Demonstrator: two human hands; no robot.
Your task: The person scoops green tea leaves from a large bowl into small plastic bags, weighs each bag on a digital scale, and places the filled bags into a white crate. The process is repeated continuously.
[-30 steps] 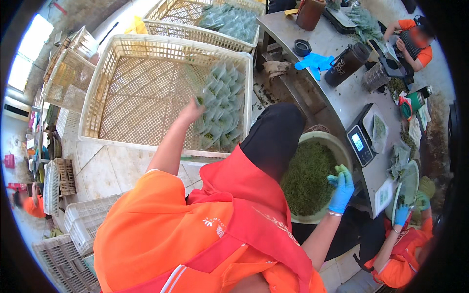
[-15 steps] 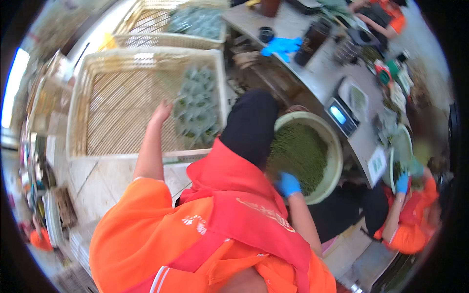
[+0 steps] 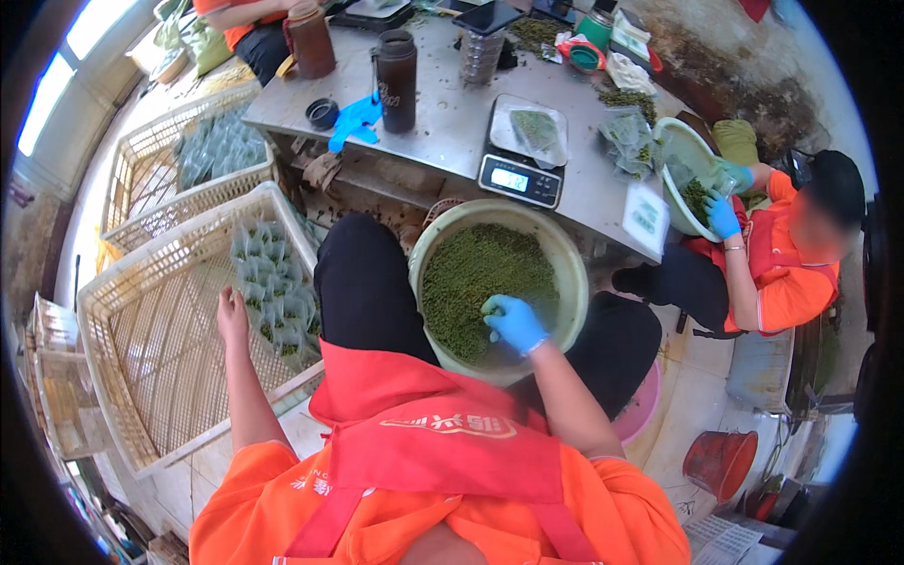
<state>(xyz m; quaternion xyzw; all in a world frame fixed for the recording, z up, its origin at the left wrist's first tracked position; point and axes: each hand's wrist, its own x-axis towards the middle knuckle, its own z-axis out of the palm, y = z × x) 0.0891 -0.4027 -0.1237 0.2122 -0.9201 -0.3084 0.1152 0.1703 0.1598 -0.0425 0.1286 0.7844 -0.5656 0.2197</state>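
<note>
A pale green basin (image 3: 577, 282) between my legs holds a heap of small green grains (image 3: 476, 273), perhaps peppercorns. My right hand (image 3: 516, 325), in a blue glove, is just above the heap near its right side. Its fingers are curled inward and the fingertips look greenish; the palm is hidden, but it seems closed on some grains. On the left, my bare left hand (image 3: 232, 315) hangs over a cream plastic crate (image 3: 141, 372), fingers loosely bent, with nothing visible in them. Beside it, clear bags of green grains (image 3: 273, 287) stand in rows along the crate's right side.
A metal table (image 3: 438, 141) bears a digital scale (image 3: 521, 179) with a filled bag, dark bottles (image 3: 396, 80) and a blue glove (image 3: 356, 122). Another crate (image 3: 141, 179) with bags stands behind. A co-worker (image 3: 782, 254) at right works in another basin (image 3: 673, 179).
My view has swung toward the table and basin. My right hand, blurred at the basin's near edge before, is now above the grains. My left hand stays over the crate, beside the bags.
</note>
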